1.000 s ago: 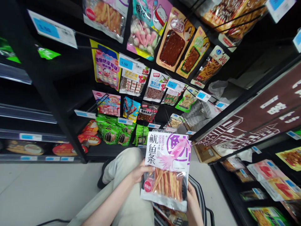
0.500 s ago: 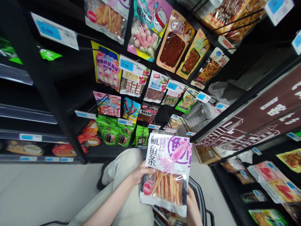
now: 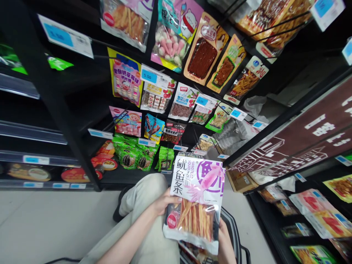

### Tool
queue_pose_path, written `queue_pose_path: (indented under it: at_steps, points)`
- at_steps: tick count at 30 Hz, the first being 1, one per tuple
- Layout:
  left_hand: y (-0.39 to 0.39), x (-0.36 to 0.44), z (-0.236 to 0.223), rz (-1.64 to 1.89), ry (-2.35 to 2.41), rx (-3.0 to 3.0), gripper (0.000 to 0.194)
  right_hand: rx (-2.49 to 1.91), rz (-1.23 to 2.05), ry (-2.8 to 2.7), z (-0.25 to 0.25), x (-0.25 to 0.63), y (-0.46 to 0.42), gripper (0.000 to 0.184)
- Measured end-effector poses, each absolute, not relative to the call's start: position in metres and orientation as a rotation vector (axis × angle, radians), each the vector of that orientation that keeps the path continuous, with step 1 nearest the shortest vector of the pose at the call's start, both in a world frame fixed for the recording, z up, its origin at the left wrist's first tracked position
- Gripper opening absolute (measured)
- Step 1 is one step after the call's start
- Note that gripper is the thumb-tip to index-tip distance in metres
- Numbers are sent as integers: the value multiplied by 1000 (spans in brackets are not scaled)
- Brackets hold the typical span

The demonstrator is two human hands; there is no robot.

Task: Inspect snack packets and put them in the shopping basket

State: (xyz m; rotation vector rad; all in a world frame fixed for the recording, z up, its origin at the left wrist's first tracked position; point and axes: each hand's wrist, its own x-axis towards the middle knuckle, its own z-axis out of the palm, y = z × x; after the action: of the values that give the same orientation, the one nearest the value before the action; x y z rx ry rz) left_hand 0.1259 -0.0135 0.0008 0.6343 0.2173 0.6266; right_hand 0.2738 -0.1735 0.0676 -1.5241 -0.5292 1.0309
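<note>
A white and purple bag of dried squid strips is held up in front of my knees, its printed front facing me. My left hand grips the bag's left edge, thumb lying on the front. At the lower right edge is my right hand, closed on the bag, its fingers mostly hidden behind it. Below the bag, a dark basket shows partly, with more packets in it.
Ahead stands a black rack with hanging snack packets and price tags. Green seed bags lie on its bottom shelf. A brown sign panel and another shelf of packets are on the right. A cardboard box sits on the floor.
</note>
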Motion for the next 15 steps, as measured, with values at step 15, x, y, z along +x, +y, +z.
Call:
queue_pose_path:
  at_steps: [15]
  points:
    - [-14,126,8,644,258,663,54,-1572,915,-468,48,295,-175,35]
